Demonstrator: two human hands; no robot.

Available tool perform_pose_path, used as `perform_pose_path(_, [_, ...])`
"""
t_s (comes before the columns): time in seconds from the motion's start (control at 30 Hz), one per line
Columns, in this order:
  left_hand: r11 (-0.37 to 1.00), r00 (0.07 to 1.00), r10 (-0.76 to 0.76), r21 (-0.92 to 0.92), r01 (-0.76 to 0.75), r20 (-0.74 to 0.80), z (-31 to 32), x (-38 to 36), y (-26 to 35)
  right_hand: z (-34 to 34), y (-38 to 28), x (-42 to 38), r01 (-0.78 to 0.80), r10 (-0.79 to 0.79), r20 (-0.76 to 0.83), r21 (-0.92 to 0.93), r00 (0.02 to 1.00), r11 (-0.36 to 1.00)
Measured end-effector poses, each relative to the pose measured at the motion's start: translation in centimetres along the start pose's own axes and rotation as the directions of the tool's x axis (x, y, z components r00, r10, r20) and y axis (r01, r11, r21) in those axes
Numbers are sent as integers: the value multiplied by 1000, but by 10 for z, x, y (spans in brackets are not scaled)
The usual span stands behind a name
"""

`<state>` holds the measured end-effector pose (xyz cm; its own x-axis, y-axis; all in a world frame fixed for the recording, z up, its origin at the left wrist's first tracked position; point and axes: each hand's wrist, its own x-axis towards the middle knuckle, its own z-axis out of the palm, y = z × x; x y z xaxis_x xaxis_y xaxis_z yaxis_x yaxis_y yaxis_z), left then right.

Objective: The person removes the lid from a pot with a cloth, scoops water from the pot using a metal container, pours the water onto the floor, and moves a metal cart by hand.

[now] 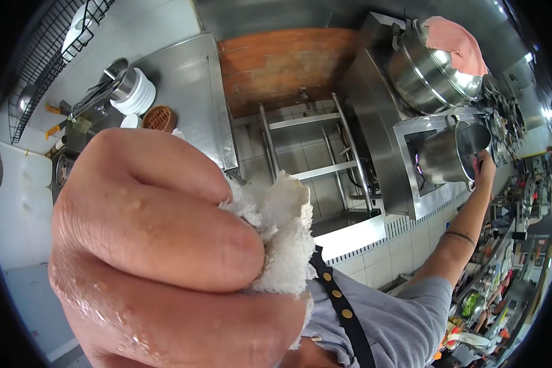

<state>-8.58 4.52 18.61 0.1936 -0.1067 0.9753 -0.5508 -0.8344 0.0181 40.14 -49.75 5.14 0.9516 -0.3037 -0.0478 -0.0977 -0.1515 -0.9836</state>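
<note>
My left hand point(159, 245) is very close to the camera and fills the lower left. Its fingers are curled tightly round a crumpled, fluffy white cloth point(285, 239), which sticks out to the right with a frayed edge. The skin looks wet in places. At the far right, my right arm stretches out to a tall steel pot point(441, 156) on a stove, where a flame shows beside the pot. My right hand point(486, 164) is closed at the pot's rim; what its fingers grip is too small to make out. The pot's contents are hidden.
A large steel pot point(435, 67) with a pink cloth point(457, 43) on it stands behind. A metal rack frame point(313, 172) is on the floor between stove and steel counter point(190, 104). White bowls point(138, 95) and a brown basket point(159, 118) sit left. A cluttered work area lies right.
</note>
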Motion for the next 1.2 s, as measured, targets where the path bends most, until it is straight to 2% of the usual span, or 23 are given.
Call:
perform_pose_path(0.07, [993,984,-106,30,112,-141,4,-3,7,3,-3,0,38,-39,6,95,999,995])
perform_pose_path(0.1, [993,984,-111,34,117,-141,2,0,5,7,-3,-5,203,-206,27,68,978,977])
perform_pose_path(0.17, [952,986,56,-305,-6,157,-8,13,-5,1,11,16,434,-433,31,-42,901,900])
perform_pose_path(0.2, [954,986,51,-300,-2,157,-15,21,-12,0,12,17,435,-434,37,-43,900,899])
perform_pose_path(0.27, [872,913,93,-475,119,398,-24,33,-25,9,2,-4,433,-602,-190,-535,776,726])
perform_pose_path(0.3, [870,914,95,-479,117,395,-23,31,-22,26,-21,-42,274,-558,-217,-697,801,663])
perform_pose_path(0.33, [949,903,-50,-263,176,426,-21,27,-16,20,-16,-33,270,-559,-221,-698,799,663])
perform_pose_path(0.37, [973,886,-193,-36,229,421,-17,24,-15,10,-7,-14,375,-614,-170,-658,770,653])
perform_pose_path(0.43, [985,764,-78,-71,160,641,-38,8,-37,-7,16,34,634,-723,-51,-442,689,635])
perform_pose_path(0.5, [940,755,-144,-152,307,639,-48,-31,-55,-7,14,46,643,-696,-3,-380,718,665])
perform_pose_path(0.53, [898,710,-300,-63,436,637,-55,-49,-57,-6,11,48,650,-669,59,-314,741,692])
perform_pose_path(0.57, [831,644,-450,27,555,619,-63,-66,-55,-4,3,45,638,-652,109,-381,750,669])
perform_pose_path(0.6, [834,643,-446,27,552,622,-69,-81,-54,-3,4,51,635,-651,105,-379,752,673])
perform_pose_path(0.67, [620,433,-739,270,737,516,-80,-109,-53,0,3,63,640,-618,202,-401,760,655])
perform_pose_path(0.7, [622,435,-737,269,736,517,-88,-126,-53,4,1,61,655,-618,231,-374,752,657])
perform_pose_path(0.77, [342,166,-898,409,846,409,-108,-162,-50,12,-3,58,635,-585,251,-378,771,674])
perform_pose_path(0.8, [342,165,-898,409,846,409,-117,-180,-47,15,-3,58,615,-551,273,-382,788,690])
perform_pose_path(0.87, [138,-11,-950,451,882,311,-136,-217,-41,21,-4,60,623,-551,291,-353,782,698])
perform_pose_path(1.0, [29,-69,-968,378,925,243,-184,-322,-28,33,-6,56,575,-483,342,-259,806,776])
perform_pose_path(1.07, [161,55,-968,440,883,244,-215,-380,-19,34,-2,60,546,-455,351,-226,818,807])
perform_pose_path(1.1, [165,56,-967,440,883,250,-217,-376,-11,35,-1,62,519,-430,365,-194,826,833])
perform_pose_path(1.17, [-284,-389,-910,469,836,143,-214,-364,6,38,2,58,515,-446,338,-146,829,845])
perform_pose_path(1.2, [-277,-389,-908,474,836,157,-222,-375,12,38,3,55,513,-464,311,-97,829,853])
